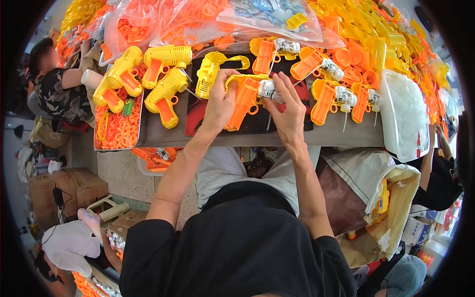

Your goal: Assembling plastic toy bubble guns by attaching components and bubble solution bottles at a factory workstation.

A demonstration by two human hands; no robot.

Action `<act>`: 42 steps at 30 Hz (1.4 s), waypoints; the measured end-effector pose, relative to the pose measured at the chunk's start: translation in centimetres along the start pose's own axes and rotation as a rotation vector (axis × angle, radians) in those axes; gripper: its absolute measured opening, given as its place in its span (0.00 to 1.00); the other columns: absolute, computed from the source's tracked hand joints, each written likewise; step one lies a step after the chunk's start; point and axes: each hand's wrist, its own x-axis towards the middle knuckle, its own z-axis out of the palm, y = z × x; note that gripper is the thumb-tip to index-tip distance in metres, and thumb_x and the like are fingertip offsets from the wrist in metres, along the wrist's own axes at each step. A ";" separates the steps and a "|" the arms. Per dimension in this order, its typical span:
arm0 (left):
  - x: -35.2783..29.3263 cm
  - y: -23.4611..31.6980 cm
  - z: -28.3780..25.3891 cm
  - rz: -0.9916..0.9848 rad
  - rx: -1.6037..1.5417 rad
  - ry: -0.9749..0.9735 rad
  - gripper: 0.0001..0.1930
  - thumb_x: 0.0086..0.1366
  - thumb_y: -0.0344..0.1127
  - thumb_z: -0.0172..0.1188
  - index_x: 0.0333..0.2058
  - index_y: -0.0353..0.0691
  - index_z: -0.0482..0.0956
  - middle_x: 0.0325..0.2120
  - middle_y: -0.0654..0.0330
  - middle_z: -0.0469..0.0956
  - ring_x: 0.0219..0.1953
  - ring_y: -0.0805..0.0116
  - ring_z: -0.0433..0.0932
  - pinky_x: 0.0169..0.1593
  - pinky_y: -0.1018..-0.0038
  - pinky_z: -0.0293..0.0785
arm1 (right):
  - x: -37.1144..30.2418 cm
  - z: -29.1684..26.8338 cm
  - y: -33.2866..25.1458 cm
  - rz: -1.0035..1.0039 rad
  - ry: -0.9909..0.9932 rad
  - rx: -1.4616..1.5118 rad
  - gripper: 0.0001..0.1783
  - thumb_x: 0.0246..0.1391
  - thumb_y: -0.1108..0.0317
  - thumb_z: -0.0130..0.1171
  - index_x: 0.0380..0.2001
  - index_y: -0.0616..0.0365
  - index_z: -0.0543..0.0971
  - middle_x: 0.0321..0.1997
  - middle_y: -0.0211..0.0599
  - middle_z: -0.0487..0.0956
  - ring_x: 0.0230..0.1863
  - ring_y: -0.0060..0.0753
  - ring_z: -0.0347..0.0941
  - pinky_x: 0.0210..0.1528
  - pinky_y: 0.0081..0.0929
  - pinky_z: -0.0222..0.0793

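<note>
Both my hands are over the near side of the table, working on one partly built toy drill (243,105) with an orange handle. My left hand (221,105) grips its left side, where a curved yellow shell edge shows. On the other side, my right hand (288,106) has its thumb and fingers around the clear-and-white mechanism (267,90) at its front. A yellow shell half (209,74) lies just left of the toy. Several similar orange-handled assemblies (323,101) with white mechanisms rest to the right. Closed yellow toy drills (166,94) lie to the left.
A tray (140,129) of small orange rings stands left, and a white tub (388,116) of clear parts stands right. Heaped orange and yellow parts (373,49) line the back. A large open sack (396,203) sits at lower right. Other people are on both sides.
</note>
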 end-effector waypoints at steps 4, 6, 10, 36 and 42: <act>0.4 2.6 0.1 0.570 0.494 0.113 0.28 0.50 0.11 0.49 0.52 0.35 0.73 0.43 0.46 0.78 0.46 0.45 0.80 0.51 0.63 0.76 | 0.0 0.2 -0.7 -0.012 0.140 -0.055 0.33 0.48 0.79 0.70 0.60 0.58 0.76 0.65 0.47 0.74 0.62 0.43 0.75 0.58 0.33 0.76; 0.9 3.7 -0.1 0.591 0.524 0.169 0.28 0.50 0.11 0.49 0.52 0.35 0.73 0.43 0.47 0.78 0.46 0.44 0.80 0.51 0.61 0.76 | -0.3 0.3 -1.0 -0.032 0.208 -0.119 0.32 0.48 0.79 0.70 0.59 0.59 0.77 0.63 0.47 0.76 0.61 0.43 0.76 0.58 0.34 0.76; 2.2 4.5 -1.7 0.720 0.663 0.373 0.24 0.54 0.14 0.49 0.51 0.35 0.75 0.43 0.47 0.79 0.44 0.46 0.80 0.49 0.60 0.77 | -0.3 0.0 -0.1 -0.057 0.240 -0.289 0.27 0.49 0.76 0.70 0.55 0.61 0.78 0.55 0.47 0.80 0.55 0.46 0.78 0.56 0.37 0.75; -4.0 4.5 4.0 0.437 0.536 -0.055 0.11 0.55 0.30 0.71 0.35 0.41 0.79 0.32 0.60 0.78 0.36 0.60 0.77 0.47 0.65 0.66 | -1.1 -4.0 -1.2 0.405 0.022 0.793 0.16 0.66 0.66 0.58 0.53 0.61 0.79 0.41 0.34 0.83 0.33 0.23 0.81 0.30 0.20 0.77; -5.4 8.4 3.4 0.274 0.393 -0.344 0.09 0.56 0.29 0.69 0.32 0.40 0.77 0.30 0.62 0.76 0.36 0.63 0.74 0.48 0.66 0.66 | -2.0 -5.7 -2.6 0.011 0.286 0.242 0.16 0.60 0.79 0.56 0.51 0.62 0.81 0.38 0.34 0.84 0.34 0.20 0.79 0.32 0.21 0.77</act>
